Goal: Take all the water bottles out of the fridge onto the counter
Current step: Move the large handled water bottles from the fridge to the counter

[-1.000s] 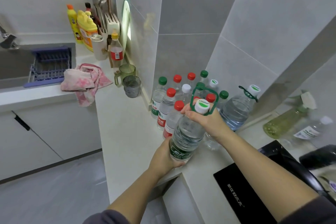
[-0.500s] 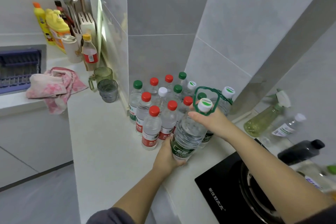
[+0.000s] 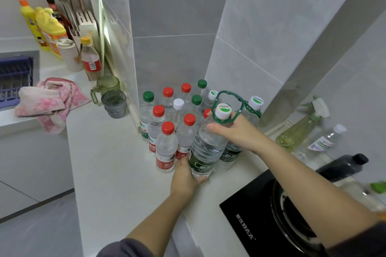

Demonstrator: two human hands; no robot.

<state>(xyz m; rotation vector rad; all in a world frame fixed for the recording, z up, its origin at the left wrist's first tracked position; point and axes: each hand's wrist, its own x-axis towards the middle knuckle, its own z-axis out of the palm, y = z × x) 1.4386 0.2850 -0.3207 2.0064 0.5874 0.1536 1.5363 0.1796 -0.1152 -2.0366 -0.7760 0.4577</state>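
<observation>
A large clear water bottle (image 3: pixel 206 146) with a white cap, a green carry loop and a green label is tilted at the front of a cluster of bottles on the white counter (image 3: pixel 108 162). My right hand (image 3: pixel 236 129) grips its neck and shoulder. My left hand (image 3: pixel 186 177) holds its base. Several small water bottles (image 3: pixel 166 148) with red, green and white caps stand upright behind and left of it, in the wall corner. A second large bottle (image 3: pixel 253 108) with a green handle stands behind my right hand. The fridge is out of view.
A black gas hob (image 3: pixel 261 221) lies at the lower right, with a spray bottle (image 3: pixel 300 129) and other bottles behind it. Two glasses (image 3: pixel 113 101), a pink cloth (image 3: pixel 52 100), detergent bottles and a knife block (image 3: pixel 86 27) stand to the left, near the sink rack.
The large bottle has come in toward the cluster and lower to the counter, still held by both hands. The view has shifted right.
</observation>
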